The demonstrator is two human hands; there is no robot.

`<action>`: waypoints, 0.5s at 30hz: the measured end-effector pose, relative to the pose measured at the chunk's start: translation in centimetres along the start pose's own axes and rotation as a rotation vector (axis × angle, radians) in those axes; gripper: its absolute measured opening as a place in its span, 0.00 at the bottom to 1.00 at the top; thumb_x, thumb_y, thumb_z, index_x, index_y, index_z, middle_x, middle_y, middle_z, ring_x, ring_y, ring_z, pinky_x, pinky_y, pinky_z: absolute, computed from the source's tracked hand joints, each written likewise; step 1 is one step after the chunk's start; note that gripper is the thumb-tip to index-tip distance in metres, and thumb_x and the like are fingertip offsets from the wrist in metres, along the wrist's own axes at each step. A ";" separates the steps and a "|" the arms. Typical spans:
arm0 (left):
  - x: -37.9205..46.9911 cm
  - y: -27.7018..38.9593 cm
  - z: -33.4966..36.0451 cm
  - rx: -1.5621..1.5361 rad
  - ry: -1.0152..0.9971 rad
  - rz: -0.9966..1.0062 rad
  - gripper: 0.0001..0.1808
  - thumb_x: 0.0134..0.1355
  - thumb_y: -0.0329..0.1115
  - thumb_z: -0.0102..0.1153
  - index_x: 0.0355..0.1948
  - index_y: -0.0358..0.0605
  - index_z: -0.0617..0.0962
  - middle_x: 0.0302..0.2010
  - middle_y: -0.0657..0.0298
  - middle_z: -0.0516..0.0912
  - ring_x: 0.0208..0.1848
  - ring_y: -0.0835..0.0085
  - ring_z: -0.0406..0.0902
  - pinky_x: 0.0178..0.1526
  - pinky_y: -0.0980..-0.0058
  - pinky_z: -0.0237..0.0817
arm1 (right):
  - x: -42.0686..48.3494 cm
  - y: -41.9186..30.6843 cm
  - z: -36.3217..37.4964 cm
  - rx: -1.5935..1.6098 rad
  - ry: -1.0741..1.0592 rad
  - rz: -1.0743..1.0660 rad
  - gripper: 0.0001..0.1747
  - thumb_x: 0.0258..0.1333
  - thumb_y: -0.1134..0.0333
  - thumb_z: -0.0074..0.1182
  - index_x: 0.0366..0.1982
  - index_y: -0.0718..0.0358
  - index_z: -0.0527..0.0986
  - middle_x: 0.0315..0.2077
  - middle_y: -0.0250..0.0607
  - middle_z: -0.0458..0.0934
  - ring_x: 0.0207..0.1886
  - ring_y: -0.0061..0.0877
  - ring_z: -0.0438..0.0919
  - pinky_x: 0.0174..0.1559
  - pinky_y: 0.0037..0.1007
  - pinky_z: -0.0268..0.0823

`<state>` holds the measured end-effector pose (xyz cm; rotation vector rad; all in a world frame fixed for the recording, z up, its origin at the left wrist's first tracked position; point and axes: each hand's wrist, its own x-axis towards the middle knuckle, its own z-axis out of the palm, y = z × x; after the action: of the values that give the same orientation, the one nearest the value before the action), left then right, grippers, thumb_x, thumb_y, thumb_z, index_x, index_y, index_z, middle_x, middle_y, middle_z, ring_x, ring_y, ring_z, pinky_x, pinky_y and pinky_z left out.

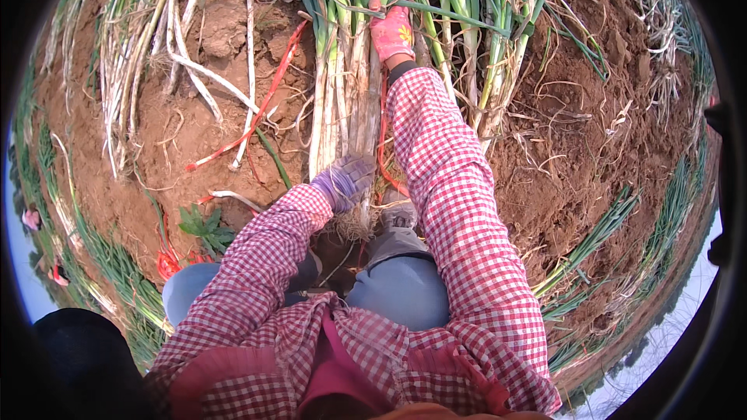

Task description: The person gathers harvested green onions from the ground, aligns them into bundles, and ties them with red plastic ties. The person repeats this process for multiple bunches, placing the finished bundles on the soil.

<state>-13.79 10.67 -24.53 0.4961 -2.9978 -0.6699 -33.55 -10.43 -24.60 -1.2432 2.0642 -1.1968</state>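
A bundle of long green onions (344,87) stretches before me, green leaves at the far end and rooted white ends toward my knees. My left hand (345,181), in a purple glove, lies across the lower white stalks just above the roots; its fingertips curl out of sight, hiding whether it grips. Farther up, my right hand (392,32), in a pink floral glove, is closed around stalks where white turns to green, bare thumb tip showing. Red plastic strapping (383,134) runs beside the bundle, under my right forearm, partly hidden.
Another bunch of green onions (493,70) lies right of my right hand. Loose stalks (125,70) are heaped at the left on brown soil (192,99). A red strap (265,102) crosses the soil, and a tangle of red plastic (168,261) sits by my left knee. My shoe (400,214) is near the roots.
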 end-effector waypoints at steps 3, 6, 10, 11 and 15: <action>0.3 -0.3 0.2 -0.031 0.023 0.030 0.24 0.45 0.35 0.49 0.45 0.40 0.71 0.54 0.53 0.68 0.57 0.59 0.63 0.61 0.59 0.49 | -4.7 -0.9 -2.9 -0.117 -0.001 -0.185 0.26 0.52 0.57 0.48 0.46 0.68 0.63 0.38 0.56 0.70 0.43 0.48 0.70 0.45 0.42 0.63; 1.0 -0.3 0.0 0.014 -0.135 -0.081 0.26 0.46 0.37 0.50 0.50 0.42 0.70 0.57 0.54 0.66 0.61 0.60 0.58 0.64 0.60 0.43 | -12.6 -0.1 -8.7 0.106 -0.121 -0.228 0.22 0.51 0.67 0.48 0.49 0.65 0.63 0.40 0.54 0.70 0.45 0.46 0.69 0.46 0.39 0.63; 2.3 0.6 -1.6 0.136 -0.400 -0.175 0.27 0.51 0.38 0.48 0.54 0.44 0.67 0.60 0.58 0.62 0.65 0.62 0.51 0.66 0.61 0.35 | -24.3 3.8 -18.6 -0.228 -0.032 -0.013 0.24 0.52 0.66 0.46 0.51 0.65 0.61 0.43 0.56 0.68 0.48 0.45 0.67 0.50 0.39 0.60; 2.3 1.0 -2.4 0.117 -0.428 -0.224 0.27 0.52 0.38 0.47 0.55 0.45 0.67 0.61 0.57 0.60 0.65 0.62 0.51 0.65 0.62 0.37 | -26.9 4.5 -20.2 -0.370 0.023 0.123 0.25 0.52 0.65 0.46 0.52 0.65 0.61 0.44 0.56 0.68 0.49 0.45 0.66 0.51 0.39 0.59; 1.1 3.1 -6.2 0.122 -0.567 -0.249 0.27 0.54 0.40 0.46 0.56 0.46 0.65 0.61 0.55 0.60 0.64 0.59 0.53 0.64 0.65 0.42 | -37.0 6.3 -24.2 -0.693 -0.130 0.567 0.35 0.49 0.55 0.49 0.55 0.65 0.57 0.50 0.52 0.64 0.55 0.43 0.60 0.56 0.40 0.51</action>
<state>-15.17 10.46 -17.67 0.8197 -3.5603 -0.7537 -35.79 33.83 -19.35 -0.8381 2.5693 -0.1381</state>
